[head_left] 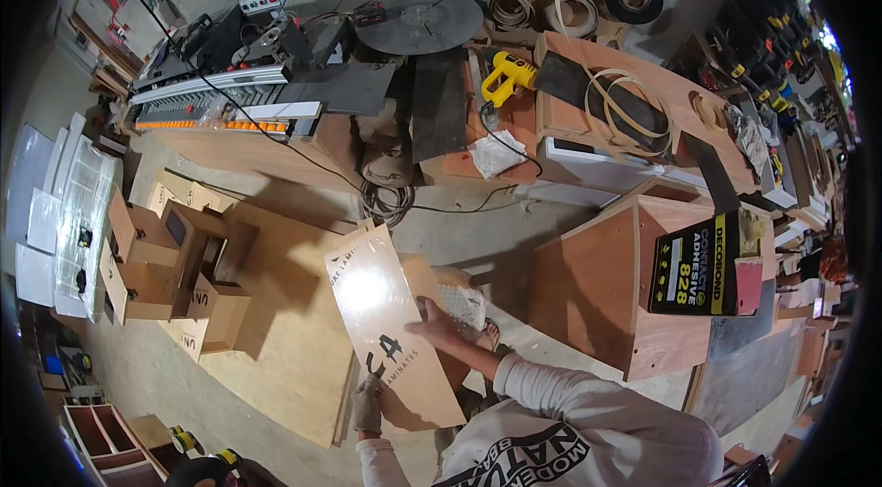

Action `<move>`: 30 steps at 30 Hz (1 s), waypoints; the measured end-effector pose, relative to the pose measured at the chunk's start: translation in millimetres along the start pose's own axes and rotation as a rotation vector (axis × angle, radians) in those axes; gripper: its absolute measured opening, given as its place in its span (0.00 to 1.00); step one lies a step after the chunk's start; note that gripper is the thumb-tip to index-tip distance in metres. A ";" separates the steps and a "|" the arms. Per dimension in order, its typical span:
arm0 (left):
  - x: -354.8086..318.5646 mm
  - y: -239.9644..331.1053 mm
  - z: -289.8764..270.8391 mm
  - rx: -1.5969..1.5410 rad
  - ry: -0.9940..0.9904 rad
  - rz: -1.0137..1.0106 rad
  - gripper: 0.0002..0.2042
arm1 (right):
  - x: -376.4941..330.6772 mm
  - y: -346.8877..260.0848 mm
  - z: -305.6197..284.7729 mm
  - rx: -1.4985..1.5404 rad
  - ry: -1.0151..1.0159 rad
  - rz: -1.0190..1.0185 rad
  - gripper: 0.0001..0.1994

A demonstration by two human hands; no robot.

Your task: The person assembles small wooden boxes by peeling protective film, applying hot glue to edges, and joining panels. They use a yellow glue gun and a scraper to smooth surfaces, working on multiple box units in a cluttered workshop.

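A long, glossy tan laminate panel (397, 340) with dark printing slants in front of me, a bright reflection on its upper part. My left hand (367, 406), in a grey glove, is closed on its lower left edge. Bare, my right hand (432, 326) grips the right edge about midway along, with some fingers hidden. Behind the panel, another brown board (424, 283) partly shows. Beneath and to the left spreads a large pale plywood sheet (294, 358).
Small wooden box units (175, 257) stand on the left of the sheet. At right, a black and yellow adhesive can (694, 266) sits on a wooden cabinet (588, 280). A yellow heat gun (507, 78) and edge-banding coils (629, 110) lie on the far bench, whose cable (386, 202) hangs down.
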State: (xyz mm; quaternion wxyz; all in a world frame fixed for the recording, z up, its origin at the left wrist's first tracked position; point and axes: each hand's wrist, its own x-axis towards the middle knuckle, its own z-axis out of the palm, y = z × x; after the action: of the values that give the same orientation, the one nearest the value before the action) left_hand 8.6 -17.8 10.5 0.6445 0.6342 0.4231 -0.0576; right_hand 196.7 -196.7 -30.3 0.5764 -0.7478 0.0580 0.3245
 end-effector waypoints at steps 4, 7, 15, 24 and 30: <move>17.6 4.5 -2.3 0.039 0.047 0.007 0.18 | 38.4 -13.3 -5.5 0.186 -0.202 -0.105 0.32; 33.3 7.0 -2.4 -0.033 0.020 0.005 0.19 | 50.3 -13.2 -1.0 0.093 -0.230 0.003 0.27; 41.9 20.0 15.7 -0.147 -0.142 -0.057 0.15 | 70.4 2.4 -13.8 0.264 -0.192 0.042 0.27; 70.1 61.2 71.4 -0.054 -0.126 0.104 0.18 | 71.3 6.5 -56.9 0.160 -0.008 0.006 0.21; 64.2 59.3 91.1 -0.148 -0.082 0.140 0.16 | 42.0 13.3 -74.7 0.211 0.091 -0.055 0.24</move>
State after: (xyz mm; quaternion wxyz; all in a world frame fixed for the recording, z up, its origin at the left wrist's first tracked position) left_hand 128.6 -55.8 1.6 0.7088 0.6101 0.3541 -0.0072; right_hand 254.7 -256.3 -55.1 0.6574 -0.6982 0.0973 0.2662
